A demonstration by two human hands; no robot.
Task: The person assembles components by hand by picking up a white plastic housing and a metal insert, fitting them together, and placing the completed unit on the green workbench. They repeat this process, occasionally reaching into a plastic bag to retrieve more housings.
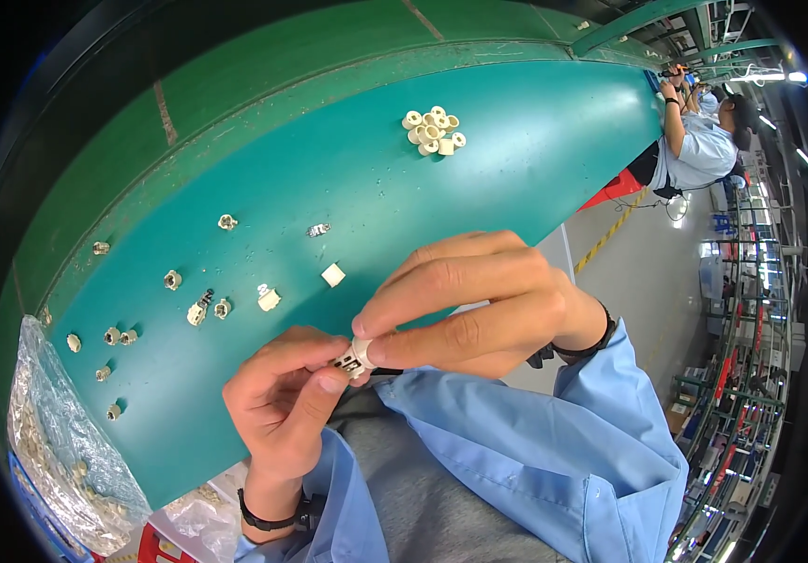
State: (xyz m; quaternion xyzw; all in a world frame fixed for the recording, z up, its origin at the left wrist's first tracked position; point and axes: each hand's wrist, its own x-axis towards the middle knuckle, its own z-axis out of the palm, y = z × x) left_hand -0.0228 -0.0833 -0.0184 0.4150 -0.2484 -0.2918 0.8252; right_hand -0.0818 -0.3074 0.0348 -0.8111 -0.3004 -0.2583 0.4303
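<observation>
In front of my body, both hands meet on a small cream plastic fitting (349, 364) with dark slots along its side. My left hand (277, 399) pinches its lower end between thumb and finger. The fingertips of my right hand (483, 310) close around the smooth, rounded upper end. Whether that end is a separate cap I cannot tell. Just beyond my hands lie a cream square-looking piece (332, 275) and a cream piece with a clear tip (269, 298). A small clear-and-dark part (318, 230) lies farther off.
Several cream cylindrical caps (429, 132) are heaped on the green tabletop (329, 141). Loose cream fittings (172, 280) are scattered at the left, near a clear plastic bag (71, 441) of parts. A raised green ledge (263, 113) borders the far side. Another person (704, 145) sits at the far right.
</observation>
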